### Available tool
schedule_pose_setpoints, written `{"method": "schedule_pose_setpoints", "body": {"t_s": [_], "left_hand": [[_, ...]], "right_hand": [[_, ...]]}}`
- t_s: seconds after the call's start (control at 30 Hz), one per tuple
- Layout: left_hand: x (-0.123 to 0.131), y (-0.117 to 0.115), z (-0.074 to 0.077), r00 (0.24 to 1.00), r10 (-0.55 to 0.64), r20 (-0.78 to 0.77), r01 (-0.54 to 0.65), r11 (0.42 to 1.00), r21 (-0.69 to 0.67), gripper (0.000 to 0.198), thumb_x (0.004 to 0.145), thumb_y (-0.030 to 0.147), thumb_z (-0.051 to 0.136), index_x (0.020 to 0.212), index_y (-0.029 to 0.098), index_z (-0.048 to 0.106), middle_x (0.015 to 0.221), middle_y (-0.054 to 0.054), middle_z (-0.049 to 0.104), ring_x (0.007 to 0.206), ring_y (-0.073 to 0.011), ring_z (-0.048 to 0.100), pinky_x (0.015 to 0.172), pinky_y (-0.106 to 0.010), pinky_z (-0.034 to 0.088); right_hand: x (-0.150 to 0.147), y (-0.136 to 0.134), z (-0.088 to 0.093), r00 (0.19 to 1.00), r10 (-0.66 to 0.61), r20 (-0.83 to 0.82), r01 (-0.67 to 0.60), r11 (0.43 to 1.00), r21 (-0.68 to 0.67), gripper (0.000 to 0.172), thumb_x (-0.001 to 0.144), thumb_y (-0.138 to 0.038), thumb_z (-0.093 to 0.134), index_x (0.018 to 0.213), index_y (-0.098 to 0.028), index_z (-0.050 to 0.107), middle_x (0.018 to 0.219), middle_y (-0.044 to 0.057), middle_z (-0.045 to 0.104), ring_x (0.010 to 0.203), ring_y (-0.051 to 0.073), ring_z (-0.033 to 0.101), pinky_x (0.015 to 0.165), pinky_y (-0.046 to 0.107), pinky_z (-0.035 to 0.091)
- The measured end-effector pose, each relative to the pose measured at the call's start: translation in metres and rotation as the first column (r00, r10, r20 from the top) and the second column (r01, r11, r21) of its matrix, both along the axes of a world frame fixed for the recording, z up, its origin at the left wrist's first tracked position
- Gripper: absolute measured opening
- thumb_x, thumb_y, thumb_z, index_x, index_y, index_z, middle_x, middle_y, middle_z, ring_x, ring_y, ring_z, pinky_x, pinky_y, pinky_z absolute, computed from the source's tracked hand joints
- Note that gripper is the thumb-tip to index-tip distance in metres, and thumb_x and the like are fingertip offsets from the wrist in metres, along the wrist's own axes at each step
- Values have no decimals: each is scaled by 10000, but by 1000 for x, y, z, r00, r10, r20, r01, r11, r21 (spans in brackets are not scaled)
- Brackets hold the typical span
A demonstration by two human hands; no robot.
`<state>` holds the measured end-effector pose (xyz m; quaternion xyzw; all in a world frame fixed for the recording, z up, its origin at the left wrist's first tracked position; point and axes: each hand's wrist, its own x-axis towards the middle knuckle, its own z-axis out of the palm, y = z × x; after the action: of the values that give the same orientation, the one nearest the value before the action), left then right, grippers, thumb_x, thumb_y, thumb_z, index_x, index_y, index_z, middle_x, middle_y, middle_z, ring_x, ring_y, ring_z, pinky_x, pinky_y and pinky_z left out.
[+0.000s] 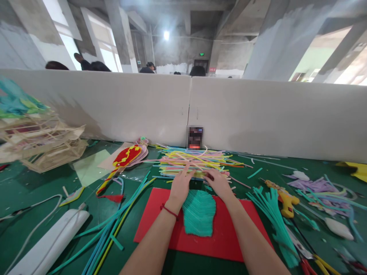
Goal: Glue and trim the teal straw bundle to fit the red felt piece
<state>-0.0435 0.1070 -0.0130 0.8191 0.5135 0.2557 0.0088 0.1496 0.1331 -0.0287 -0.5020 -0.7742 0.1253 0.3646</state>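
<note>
A wide pile of pastel pipe cleaners [174, 162] in yellow, pink and blue lies crosswise in front of me. My left hand [182, 183] rests on its near side with the fingers stretched forward. Beside it, my right hand [218, 184] touches the pile's near edge, its fingers bent and thumb apart; I see nothing held in either hand. Between my wrists, a teal piece of pipe cleaners laid side by side [199, 214] sits on a red sheet [160, 217].
At right lie a teal pipe-cleaner bundle [279, 225], a yellow glue gun [286, 202], scissors [298, 244] and purple scraps [318, 189]. Leftward are a red-and-yellow fan-shaped piece [127, 157], a white power strip [51, 244] and a wooden stick frame [48, 152]. A white partition [129, 107] stands behind.
</note>
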Motion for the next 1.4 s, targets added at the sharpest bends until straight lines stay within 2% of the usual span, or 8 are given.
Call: {"method": "schedule_pose_setpoints", "body": {"t_s": [0.2,0.43,0.63,0.77,0.87,0.97,1.1,1.4], "left_hand": [[0,2,-1,994,18,111,-17,1000,-14,448,863,56,388,1277,177,510,1262,-107,546,1108,-244,525,956,-420,444],[1,6,-8,979,-13,202,25,998,-58,344,869,71,410,1153,147,587,1150,-118,556,1020,-230,576,878,-373,496],[-2,5,-3,940,40,339,-9,996,-92,296,870,94,421,1101,182,584,1134,-99,546,882,-170,619,779,-293,516],[-5,3,5,926,62,373,-11,990,-138,237,909,201,426,1041,191,622,951,-63,627,810,-170,625,733,-275,506],[-6,1,8,932,19,362,58,978,-201,332,926,262,425,1229,249,561,911,-23,680,848,-172,635,776,-273,497],[-5,0,7,937,-8,349,108,957,-269,405,939,294,401,1337,275,471,1065,-34,681,995,-187,615,870,-298,473],[-4,2,4,920,-14,393,130,954,-270,391,947,259,356,1312,265,496,1211,-39,633,1099,-180,580,951,-313,439],[-3,5,3,906,114,408,37,939,-343,307,897,181,418,1177,191,544,1019,-73,699,946,-218,653,834,-328,488]], "right_hand": [[-3,-1,-5,998,-44,-35,44,999,-2,301,850,-238,517,1135,-226,611,744,13,621,647,169,588,625,301,511],[-15,-7,26,992,-125,6,124,985,124,267,910,-301,447,1035,-204,662,977,100,640,932,222,599,844,370,482],[-49,55,58,977,-150,150,134,985,110,290,898,-155,430,1097,-160,641,1101,117,665,1048,223,587,928,347,435],[-72,89,53,954,-156,255,147,988,54,246,883,-172,509,1094,-162,636,1064,130,686,983,231,630,837,322,473],[-78,96,40,937,-172,303,170,985,33,231,898,-268,548,1103,-180,609,1076,110,660,944,210,632,814,347,499],[-76,93,27,930,-170,326,167,985,36,227,919,-281,514,1105,-187,604,1116,97,612,939,194,615,804,352,511],[-67,79,18,937,-131,324,116,991,63,277,931,-182,403,1053,-181,652,1054,112,612,939,212,605,794,320,499],[-63,28,14,940,-136,314,85,981,173,346,916,-165,393,1202,-167,588,1121,131,573,1008,243,546,869,386,472]]}}
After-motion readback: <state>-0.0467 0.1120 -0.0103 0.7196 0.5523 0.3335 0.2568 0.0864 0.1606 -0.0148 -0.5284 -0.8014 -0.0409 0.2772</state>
